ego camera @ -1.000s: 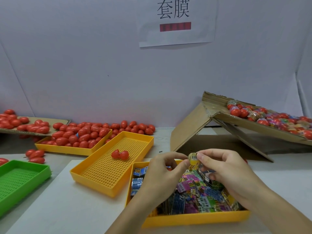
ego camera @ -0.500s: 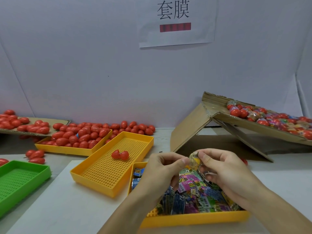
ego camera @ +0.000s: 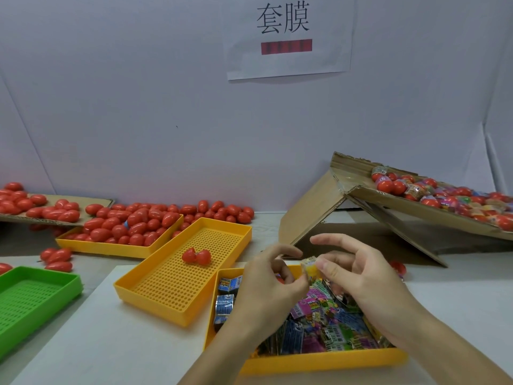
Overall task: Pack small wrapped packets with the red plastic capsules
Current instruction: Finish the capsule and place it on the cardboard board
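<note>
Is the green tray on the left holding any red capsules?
No, the green tray shows only its bare perforated floor; the nearest red capsules lie on the table beside it.

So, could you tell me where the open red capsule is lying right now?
In the head view, the open red capsule lies left of centre in the perforated yellow tray, just left of the left hand.

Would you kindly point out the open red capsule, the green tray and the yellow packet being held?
open red capsule (ego camera: 196,256): head view, hinge between halves.
green tray (ego camera: 72,279): head view, far right rim.
yellow packet (ego camera: 310,267): head view, front face.
</note>
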Motion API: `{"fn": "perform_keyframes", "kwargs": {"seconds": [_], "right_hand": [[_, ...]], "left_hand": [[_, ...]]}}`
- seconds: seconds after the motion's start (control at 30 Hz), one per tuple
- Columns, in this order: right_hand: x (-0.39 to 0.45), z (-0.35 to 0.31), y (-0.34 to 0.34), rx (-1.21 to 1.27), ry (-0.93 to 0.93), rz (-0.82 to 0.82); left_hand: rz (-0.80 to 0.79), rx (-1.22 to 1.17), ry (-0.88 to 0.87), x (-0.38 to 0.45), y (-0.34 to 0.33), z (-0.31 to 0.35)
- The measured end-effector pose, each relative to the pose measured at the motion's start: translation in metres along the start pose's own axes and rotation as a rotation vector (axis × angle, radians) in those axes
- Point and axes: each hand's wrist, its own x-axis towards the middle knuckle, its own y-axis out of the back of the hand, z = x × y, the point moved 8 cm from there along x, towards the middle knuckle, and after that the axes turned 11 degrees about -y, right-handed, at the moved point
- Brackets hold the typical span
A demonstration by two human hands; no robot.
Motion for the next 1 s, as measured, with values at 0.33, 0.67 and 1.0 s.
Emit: {"fn": "perform_keyframes", "kwargs": {"seconds": [0.33, 0.67, 1.0], "right_hand": [[0.002, 0.004, -0.005, -0.17, -0.024, -0.042], [0.002, 0.004, -0.003, -0.079, -0.004, 0.004], [0.004, 0.01, 0.0, -0.065, -0.056, 0.009]], "left_hand": [[-0.012, 0.262, -0.136, -0.001, 0.002, 0.013], [-0.029, 0.526, -0.319, -0.004, -0.001, 0.034], [0.158, 0.194, -0.166, -0.001, 0.012, 0.018]]}}
